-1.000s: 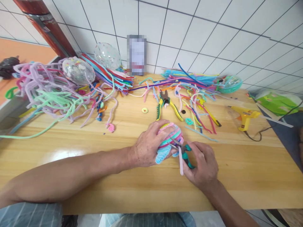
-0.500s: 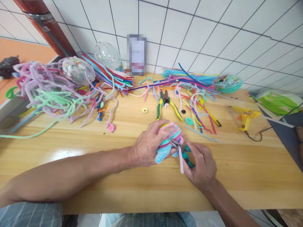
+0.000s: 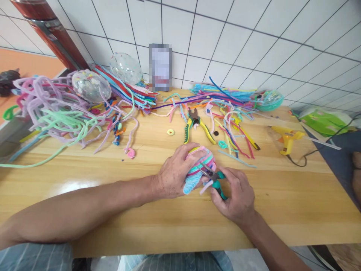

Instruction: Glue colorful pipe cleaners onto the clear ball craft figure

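Observation:
My left hand [image 3: 176, 171] is wrapped round a striped pipe-cleaner figure [image 3: 207, 160] in pink, turquoise and yellow, with a light-blue coiled piece at its lower edge. Part of the figure is hidden under the fingers. My right hand [image 3: 238, 195] grips needle-nose pliers [image 3: 216, 180] by their green-and-black handles. The plier jaws are parted and lie against the figure's side. A short pale-lilac pipe-cleaner end [image 3: 206, 187] sticks out below the jaws; whether they touch it I cannot tell. Beyond the hands lie yellow-and-green pliers [image 3: 209, 131], spread open on the wooden table [image 3: 113, 214].
Tangled lilac and green pipe cleaners [image 3: 64, 120] spread at the left. Bundles of coloured pipe cleaners [image 3: 220, 93] lie along the tiled wall, near a phone [image 3: 160, 67] standing upright. A yellow glue gun [image 3: 287, 141] with a cord sits at the right.
The plier jaws have opened wider, and the lilac end now points down-left instead of straight down. My left hand keeps its hold; the whole view has shifted slightly.

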Action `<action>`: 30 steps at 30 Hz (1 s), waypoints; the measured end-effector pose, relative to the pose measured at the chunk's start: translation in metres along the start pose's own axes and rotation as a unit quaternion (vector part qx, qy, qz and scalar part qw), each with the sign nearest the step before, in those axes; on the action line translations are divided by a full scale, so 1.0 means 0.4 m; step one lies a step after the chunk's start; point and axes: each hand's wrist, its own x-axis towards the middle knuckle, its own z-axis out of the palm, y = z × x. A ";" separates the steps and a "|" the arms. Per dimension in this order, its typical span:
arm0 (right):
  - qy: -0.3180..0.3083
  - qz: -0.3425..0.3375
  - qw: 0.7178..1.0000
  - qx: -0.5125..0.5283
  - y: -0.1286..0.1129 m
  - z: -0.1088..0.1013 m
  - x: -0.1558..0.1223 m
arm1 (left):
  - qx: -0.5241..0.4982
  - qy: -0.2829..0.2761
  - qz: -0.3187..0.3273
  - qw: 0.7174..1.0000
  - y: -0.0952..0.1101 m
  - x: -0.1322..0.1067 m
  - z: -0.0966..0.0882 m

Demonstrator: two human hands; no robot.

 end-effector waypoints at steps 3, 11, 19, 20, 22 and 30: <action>-0.003 0.004 1.000 0.010 0.002 -0.004 -0.004 | 0.003 0.005 0.004 1.000 -0.001 0.000 0.000; -0.032 0.246 0.963 -0.107 0.166 -0.125 -0.117 | -0.008 0.018 -0.016 1.000 0.004 0.003 0.006; -0.098 0.410 0.863 -0.278 0.385 -0.163 -0.257 | -0.061 0.031 -0.023 0.997 -0.004 0.010 0.001; -0.106 0.400 0.867 -0.280 0.400 -0.161 -0.265 | -0.068 0.031 -0.026 0.997 -0.005 0.010 0.000; -0.103 0.363 0.884 -0.278 0.414 -0.160 -0.266 | -0.082 0.030 -0.027 0.996 -0.007 0.011 -0.001; -0.033 0.037 0.995 -0.088 0.136 -0.146 -0.046 | -0.080 0.027 -0.016 0.996 -0.009 0.018 -0.005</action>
